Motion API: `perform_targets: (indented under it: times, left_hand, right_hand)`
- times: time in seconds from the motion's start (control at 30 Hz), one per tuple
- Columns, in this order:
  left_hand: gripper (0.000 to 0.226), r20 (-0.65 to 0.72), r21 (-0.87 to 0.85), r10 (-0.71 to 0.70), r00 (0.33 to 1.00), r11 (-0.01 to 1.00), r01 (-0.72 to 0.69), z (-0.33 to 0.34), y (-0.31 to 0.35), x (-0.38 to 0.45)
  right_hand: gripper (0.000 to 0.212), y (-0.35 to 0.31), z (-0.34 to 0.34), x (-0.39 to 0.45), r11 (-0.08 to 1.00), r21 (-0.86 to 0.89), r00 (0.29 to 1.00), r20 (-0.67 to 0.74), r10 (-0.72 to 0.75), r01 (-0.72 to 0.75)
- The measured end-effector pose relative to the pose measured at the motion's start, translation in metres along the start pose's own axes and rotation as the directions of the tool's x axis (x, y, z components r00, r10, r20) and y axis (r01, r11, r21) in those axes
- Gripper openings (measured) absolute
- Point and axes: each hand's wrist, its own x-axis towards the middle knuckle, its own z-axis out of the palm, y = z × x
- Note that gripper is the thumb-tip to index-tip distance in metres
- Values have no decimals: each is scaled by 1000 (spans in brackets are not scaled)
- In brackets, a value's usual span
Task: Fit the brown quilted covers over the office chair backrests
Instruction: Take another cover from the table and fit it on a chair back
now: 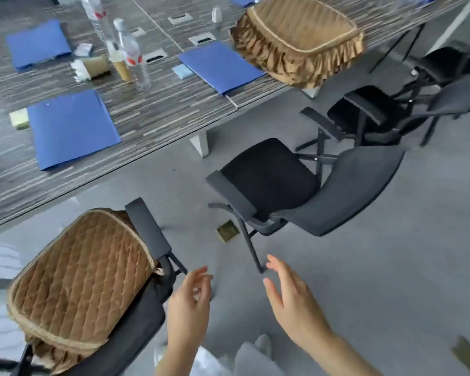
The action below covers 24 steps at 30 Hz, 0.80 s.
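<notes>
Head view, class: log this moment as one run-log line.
left hand empty | right hand empty | near chair's cover on | middle chair bare | spare cover on table

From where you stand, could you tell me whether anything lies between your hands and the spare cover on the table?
Yes. The bare chair stands between both empty hands, left and right, and the brown quilted cover lying on the table edge.

My forearms run off the bottom edge. The near chair (136,329) is cut at the corner; bottles (114,42) are blurred, tops cropped.
</notes>
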Motion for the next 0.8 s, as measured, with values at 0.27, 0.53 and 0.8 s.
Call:
perform_targets:
  times: [0.27, 0.53, 0.8]
  left_hand:
    - [16, 244, 126, 129, 961, 979, -163, 130, 99, -22]
    - [17, 290, 141, 191, 938, 961, -239, 218, 185, 25]
    - [20, 266, 118, 170, 949, 971, -207, 291, 284, 111]
  right_hand:
    - [72, 108, -104, -56, 943, 176, 910, -260, 323, -284]
    - [36, 183, -187, -1, 919, 189, 871, -301, 389, -345]
    - [34, 239, -297, 115, 946, 144, 900, -296, 320, -289]
